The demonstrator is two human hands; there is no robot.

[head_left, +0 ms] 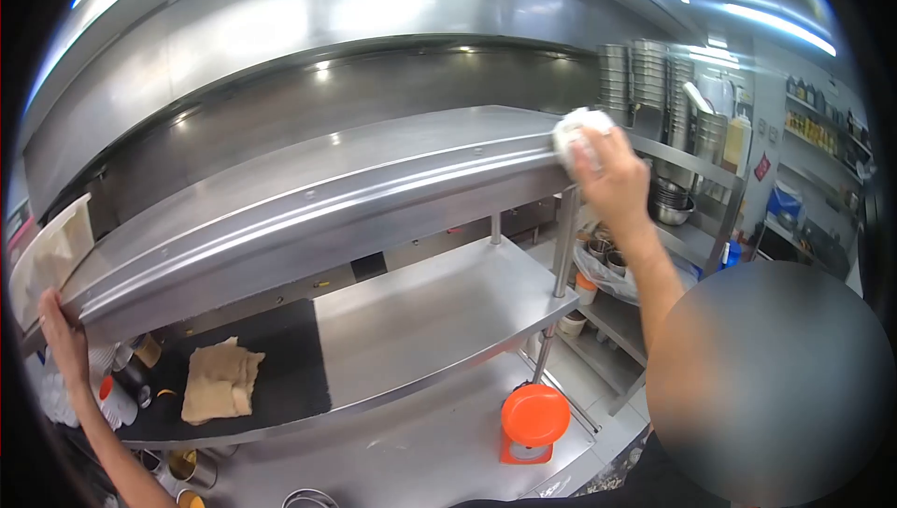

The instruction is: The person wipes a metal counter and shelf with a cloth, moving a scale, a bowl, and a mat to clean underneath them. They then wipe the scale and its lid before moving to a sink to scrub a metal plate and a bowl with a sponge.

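Note:
At the right end of the steel top shelf (392, 157), my right hand (612, 167) is closed on a white cloth (581, 130) and presses it against the shelf's corner. My left hand (62, 326) is at the far left, its fingers round the shelf's front edge, beside a pale container. On the middle shelf (420, 321) below, a folded beige cloth (222, 380) lies on a black mat (299, 358).
An orange scale (534, 422) stands on the lower counter. Several stacked metal containers (649, 87) fill a rack at the right. Metal pots (192, 469) and cups are at the lower left. A blurred round area covers the lower right.

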